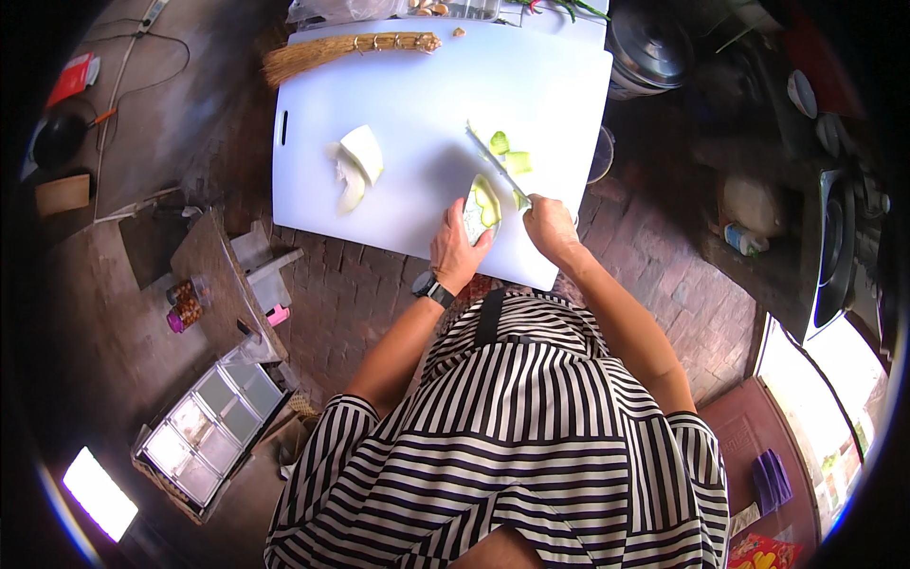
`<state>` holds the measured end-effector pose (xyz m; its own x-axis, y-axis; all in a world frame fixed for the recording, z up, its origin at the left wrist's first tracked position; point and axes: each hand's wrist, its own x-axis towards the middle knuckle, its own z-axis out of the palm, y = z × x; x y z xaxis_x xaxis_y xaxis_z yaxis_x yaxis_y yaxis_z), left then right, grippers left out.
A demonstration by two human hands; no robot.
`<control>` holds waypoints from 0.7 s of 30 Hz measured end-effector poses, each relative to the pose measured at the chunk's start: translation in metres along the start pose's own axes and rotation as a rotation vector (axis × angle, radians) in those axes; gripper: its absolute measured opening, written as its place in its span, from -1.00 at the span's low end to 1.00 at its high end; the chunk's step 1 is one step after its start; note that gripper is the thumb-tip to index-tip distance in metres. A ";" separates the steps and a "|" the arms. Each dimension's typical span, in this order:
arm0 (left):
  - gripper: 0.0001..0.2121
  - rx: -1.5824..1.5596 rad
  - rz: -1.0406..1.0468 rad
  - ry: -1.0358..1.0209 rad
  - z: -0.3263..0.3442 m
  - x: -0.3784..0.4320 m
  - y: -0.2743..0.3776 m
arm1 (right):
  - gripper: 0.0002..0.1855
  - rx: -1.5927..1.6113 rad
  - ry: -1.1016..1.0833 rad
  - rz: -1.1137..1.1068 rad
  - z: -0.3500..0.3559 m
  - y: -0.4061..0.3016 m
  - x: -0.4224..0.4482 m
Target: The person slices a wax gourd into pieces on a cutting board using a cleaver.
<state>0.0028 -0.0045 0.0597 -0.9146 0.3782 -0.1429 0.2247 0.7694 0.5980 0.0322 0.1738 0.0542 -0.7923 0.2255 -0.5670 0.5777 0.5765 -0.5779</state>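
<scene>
My left hand, with a watch on its wrist, holds a piece of pale green gourd or melon near the front edge of the white cutting board. My right hand grips a knife whose blade points up and to the left, just right of the held piece. Beside the blade lie green peel pieces and a light green piece. Farther left on the board rest a white wedge and a thin curved white piece.
A straw brush lies along the board's back edge near a small brown bit. Behind it stands a clear tray of garlic. A lidded metal pot is at the back right. A wooden-looking table stands at the left.
</scene>
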 end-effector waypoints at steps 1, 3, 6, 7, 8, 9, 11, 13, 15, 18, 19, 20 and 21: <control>-0.35 -0.004 -0.059 -0.035 0.000 -0.002 0.002 | -0.77 0.012 0.015 0.006 -0.001 0.003 -0.004; -0.37 -0.050 -0.162 0.050 0.004 -0.010 0.002 | -0.78 0.028 0.023 -0.054 -0.003 0.009 -0.014; -0.41 -0.206 -0.246 0.311 0.021 -0.021 -0.004 | -0.79 0.010 0.018 -0.114 -0.006 0.012 -0.027; -0.43 -0.331 -0.299 0.319 0.025 -0.020 -0.003 | -0.80 -0.005 0.004 -0.121 -0.006 0.014 -0.031; -0.45 -0.458 -0.351 0.327 0.030 -0.018 -0.003 | -0.80 -0.021 -0.010 -0.126 -0.006 0.015 -0.035; -0.47 -0.582 -0.401 0.337 0.033 -0.015 -0.002 | -0.80 -0.035 -0.023 -0.135 -0.007 0.015 -0.038; -0.55 -0.835 -0.511 0.294 0.033 -0.003 0.015 | -0.80 -0.100 -0.028 -0.157 -0.007 0.016 -0.043; -0.57 -0.886 -0.603 0.255 0.038 0.005 0.013 | -0.81 -0.164 -0.042 -0.170 -0.010 0.015 -0.048; -0.59 -0.873 -0.575 0.154 0.034 0.003 0.008 | -0.84 -0.222 -0.060 -0.162 -0.017 0.015 -0.054; -0.62 -0.906 -0.668 0.049 0.025 0.002 0.012 | -0.86 -0.321 -0.080 -0.237 -0.027 0.017 -0.062; -0.64 -0.924 -0.722 0.021 0.021 0.003 0.017 | -0.87 -0.340 -0.077 -0.263 -0.030 0.017 -0.065; -0.70 -0.919 -0.699 0.011 0.022 0.005 0.018 | -0.87 -0.346 -0.079 -0.266 -0.033 0.017 -0.069; -0.72 -0.905 -0.668 0.015 0.022 0.005 0.018 | -0.86 -0.353 -0.082 -0.273 -0.037 0.015 -0.073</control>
<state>0.0102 0.0224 0.0518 -0.7658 0.0193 -0.6428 -0.6327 0.1561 0.7585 0.0919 0.1950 0.1085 -0.8801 -0.0268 -0.4740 0.2359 0.8418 -0.4855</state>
